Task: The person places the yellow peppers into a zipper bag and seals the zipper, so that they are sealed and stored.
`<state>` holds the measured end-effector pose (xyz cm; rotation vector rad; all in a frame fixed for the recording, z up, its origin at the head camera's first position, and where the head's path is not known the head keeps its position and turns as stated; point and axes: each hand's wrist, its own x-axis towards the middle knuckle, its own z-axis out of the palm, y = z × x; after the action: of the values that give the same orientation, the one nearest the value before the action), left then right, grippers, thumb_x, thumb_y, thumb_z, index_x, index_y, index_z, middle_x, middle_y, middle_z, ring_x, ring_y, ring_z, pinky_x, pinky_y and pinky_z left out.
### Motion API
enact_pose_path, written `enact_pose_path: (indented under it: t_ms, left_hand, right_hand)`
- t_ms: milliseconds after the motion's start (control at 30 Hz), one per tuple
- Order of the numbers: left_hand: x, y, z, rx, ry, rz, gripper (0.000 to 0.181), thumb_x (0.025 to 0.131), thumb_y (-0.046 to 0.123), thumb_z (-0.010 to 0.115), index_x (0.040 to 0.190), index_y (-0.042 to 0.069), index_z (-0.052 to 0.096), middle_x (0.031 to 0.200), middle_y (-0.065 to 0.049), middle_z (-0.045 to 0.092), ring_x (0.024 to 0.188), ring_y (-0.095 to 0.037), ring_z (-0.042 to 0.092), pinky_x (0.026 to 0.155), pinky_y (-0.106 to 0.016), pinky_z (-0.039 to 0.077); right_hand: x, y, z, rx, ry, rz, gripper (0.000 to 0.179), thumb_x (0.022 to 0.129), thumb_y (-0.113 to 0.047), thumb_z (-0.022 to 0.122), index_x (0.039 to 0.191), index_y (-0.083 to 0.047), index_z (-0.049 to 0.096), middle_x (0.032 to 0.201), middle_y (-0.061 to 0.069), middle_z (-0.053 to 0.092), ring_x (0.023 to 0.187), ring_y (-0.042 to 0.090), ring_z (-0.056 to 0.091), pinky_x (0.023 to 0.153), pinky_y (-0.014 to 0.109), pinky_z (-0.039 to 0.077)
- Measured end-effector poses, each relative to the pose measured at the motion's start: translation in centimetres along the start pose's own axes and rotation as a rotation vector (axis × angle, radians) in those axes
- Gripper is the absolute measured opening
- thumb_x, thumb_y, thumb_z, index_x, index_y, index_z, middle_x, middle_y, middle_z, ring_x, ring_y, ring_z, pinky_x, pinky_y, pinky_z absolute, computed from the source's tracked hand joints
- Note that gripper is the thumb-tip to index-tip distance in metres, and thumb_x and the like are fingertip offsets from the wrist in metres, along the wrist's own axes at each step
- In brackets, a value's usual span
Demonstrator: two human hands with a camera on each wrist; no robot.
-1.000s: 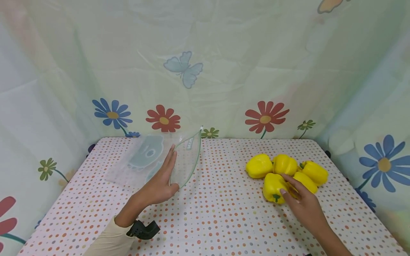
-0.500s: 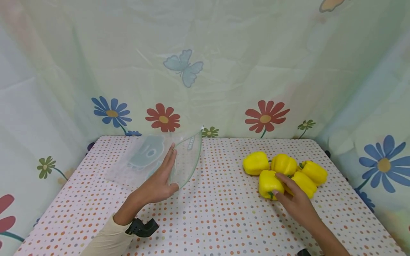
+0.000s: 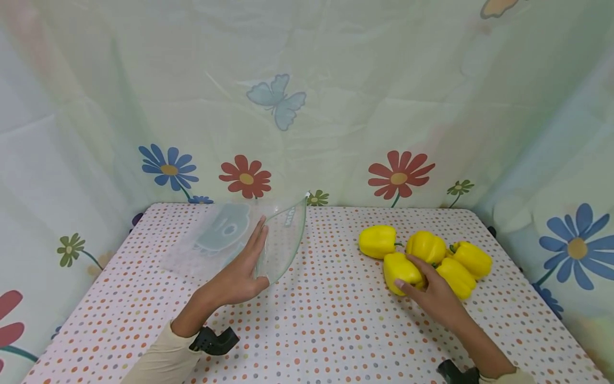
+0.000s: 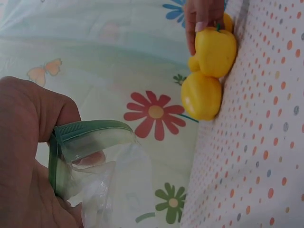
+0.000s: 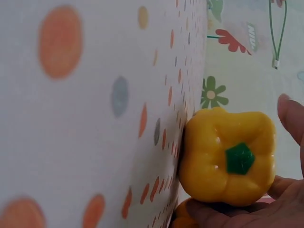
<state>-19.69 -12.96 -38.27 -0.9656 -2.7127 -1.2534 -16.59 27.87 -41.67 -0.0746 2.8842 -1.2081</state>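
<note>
My left hand (image 3: pixel 237 274) holds the mouth of a clear zip bag (image 3: pixel 288 240) with a green zipper edge; the bag lies to the left, its mouth spread and facing right. In the left wrist view, the thumb and fingers sit at the green zipper edge (image 4: pixel 95 126). On the right, my right hand (image 3: pixel 436 293) is around a glossy yellow bell pepper (image 3: pixel 400 271), thumb at the front and index finger behind. The right wrist view shows this bell pepper (image 5: pixel 228 156) on the table, green stem toward the camera. Its far side is hidden.
Another yellow pepper (image 3: pixel 377 241) lies just behind and left of the held one. Several more, such as the rear pepper (image 3: pixel 426 247), cluster to its right. The dotted tablecloth (image 3: pixel 326 320) ends at a flower-printed curtain (image 3: pixel 336 122) behind and at both sides.
My right hand has moved left and slightly away from me with the front pepper, and the pepper behind it has shifted left as well. The left hand and the bag stay nearly still.
</note>
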Motion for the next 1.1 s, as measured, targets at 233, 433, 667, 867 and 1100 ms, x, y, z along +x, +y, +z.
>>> enact_pose_path:
  t_ms: [233,433,667,867,1100]
  left_hand:
    - [-0.1,0.0,0.1,0.003,0.000,0.013,0.096,0.075,0.002,0.053,0.155,0.002,-0.002,0.161,0.004,-0.016,0.147,-0.022,-0.001,0.104,-0.053,0.031]
    - [-0.1,-0.1,0.2,-0.010,-0.021,0.026,0.096,0.076,0.002,0.052,0.155,0.004,-0.002,0.161,0.003,-0.015,0.147,-0.022,-0.001,0.102,-0.050,0.033]
    - [-0.2,-0.1,0.2,-0.016,-0.034,0.038,0.096,0.076,0.001,0.052,0.155,0.005,-0.003,0.161,0.004,-0.016,0.147,-0.022,-0.001,0.100,-0.050,0.034]
    - [-0.2,-0.1,0.1,0.000,-0.051,0.042,0.095,0.076,0.003,0.052,0.155,0.002,0.001,0.161,0.007,-0.015,0.147,-0.018,0.001,0.102,-0.049,0.034]
    - [-0.2,0.3,0.0,0.007,-0.064,0.056,0.095,0.075,0.004,0.052,0.156,0.004,0.001,0.161,0.008,-0.013,0.147,-0.017,0.002,0.106,-0.051,0.030]
  right_hand:
    - [0.3,0.0,0.0,-0.011,-0.010,0.026,0.080,0.091,-0.042,0.065,0.151,-0.004,0.027,0.149,0.032,0.027,0.125,0.047,0.039,0.097,0.064,0.036]
    - [0.2,-0.2,-0.1,-0.019,-0.008,0.022,0.078,0.091,-0.043,0.064,0.150,-0.005,0.030,0.148,0.032,0.030,0.121,0.046,0.043,0.095,0.062,0.039]
    - [0.1,-0.9,-0.2,-0.004,-0.003,-0.013,0.078,0.091,-0.044,0.064,0.151,-0.007,0.032,0.150,0.029,0.029,0.119,0.042,0.046,0.093,0.058,0.043]
    - [-0.1,-2.0,-0.2,0.046,0.007,-0.076,0.073,0.092,-0.038,0.065,0.151,-0.008,0.034,0.150,0.028,0.030,0.122,0.043,0.046,0.095,0.058,0.043]
    - [0.0,-3.3,-0.1,0.091,-0.009,-0.121,0.070,0.092,-0.036,0.066,0.150,-0.010,0.036,0.148,0.025,0.034,0.120,0.042,0.049,0.094,0.054,0.046]
